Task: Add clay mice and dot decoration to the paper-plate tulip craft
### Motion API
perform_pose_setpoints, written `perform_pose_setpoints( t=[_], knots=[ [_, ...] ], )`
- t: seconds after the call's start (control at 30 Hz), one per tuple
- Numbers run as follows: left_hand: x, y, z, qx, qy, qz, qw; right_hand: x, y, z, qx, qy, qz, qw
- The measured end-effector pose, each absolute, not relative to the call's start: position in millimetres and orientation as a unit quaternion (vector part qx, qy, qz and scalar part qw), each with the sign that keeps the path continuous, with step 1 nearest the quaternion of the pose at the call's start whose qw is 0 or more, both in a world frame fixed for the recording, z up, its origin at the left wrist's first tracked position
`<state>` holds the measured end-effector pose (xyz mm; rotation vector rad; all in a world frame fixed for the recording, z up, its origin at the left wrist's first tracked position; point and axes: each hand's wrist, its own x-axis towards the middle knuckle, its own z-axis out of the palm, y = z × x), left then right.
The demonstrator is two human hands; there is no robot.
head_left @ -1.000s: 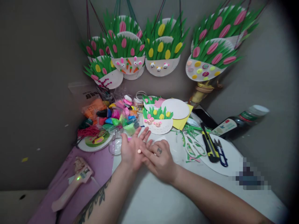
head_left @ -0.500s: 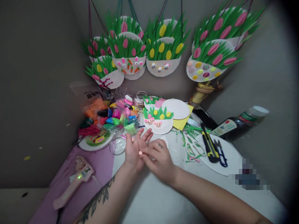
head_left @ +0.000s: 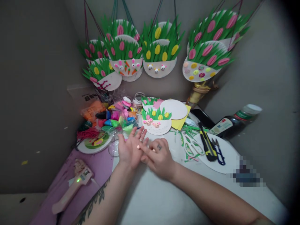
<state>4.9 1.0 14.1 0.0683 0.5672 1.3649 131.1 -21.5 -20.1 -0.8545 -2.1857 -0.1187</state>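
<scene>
My left hand (head_left: 132, 151) is turned palm up, its fingers spread and open. On its palm sits a tiny pale pink clay ball (head_left: 138, 147), touched by the index fingertip of my right hand (head_left: 161, 159). The other right fingers are curled in; a small pale spot shows by them, too small to name. Just beyond my hands stands a paper-plate basket (head_left: 157, 127) with green paper grass, yellow and pink tulips and two pink mouse-like heads.
Bagged coloured clay (head_left: 114, 115) is heaped at the back left. A pink glue gun (head_left: 72, 187) lies left. White scissors (head_left: 191, 145), a utility knife (head_left: 207, 145) and thread snips (head_left: 218, 153) lie right, near a dark bottle (head_left: 234, 123). Decorated plate baskets (head_left: 159, 67) hang on the wall.
My right index finger has straightened and moved up the left palm, and the clay ball has shifted up with it. The view has moved slightly right.
</scene>
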Motion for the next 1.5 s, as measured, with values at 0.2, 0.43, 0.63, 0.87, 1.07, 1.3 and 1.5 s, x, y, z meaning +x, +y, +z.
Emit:
perform_pose_setpoints(
  t=[0.2, 0.43, 0.63, 0.87, 1.07, 1.3, 1.5],
  knots=[
    [6, -1, 13, 0.046, 0.265, 0.612, 0.743, 132, -22, -23, -0.337, -0.857, -0.026, 0.39],
    [7, 0, 13, 0.026, 0.268, 0.605, 0.749, 131, -21, -23, -0.32, -0.852, 0.011, 0.414],
    [6, -1, 14, 0.017, 0.236, 0.627, 0.742, 129, -24, -23, -0.272, -0.862, -0.005, 0.427],
    [4, 0, 12, 0.025, 0.228, 0.643, 0.731, 130, -23, -19, -0.277, -0.861, 0.014, 0.426],
    [4, 2, 12, 0.013, 0.247, 0.621, 0.744, 128, -24, -19, -0.307, -0.854, -0.009, 0.42],
    [3, 1, 15, 0.042, 0.248, 0.614, 0.748, 129, -28, -22, -0.321, -0.858, -0.002, 0.401],
    [1, 2, 16, 0.073, 0.266, 0.628, 0.727, 128, -36, -24, -0.269, -0.881, 0.018, 0.388]
  ],
)
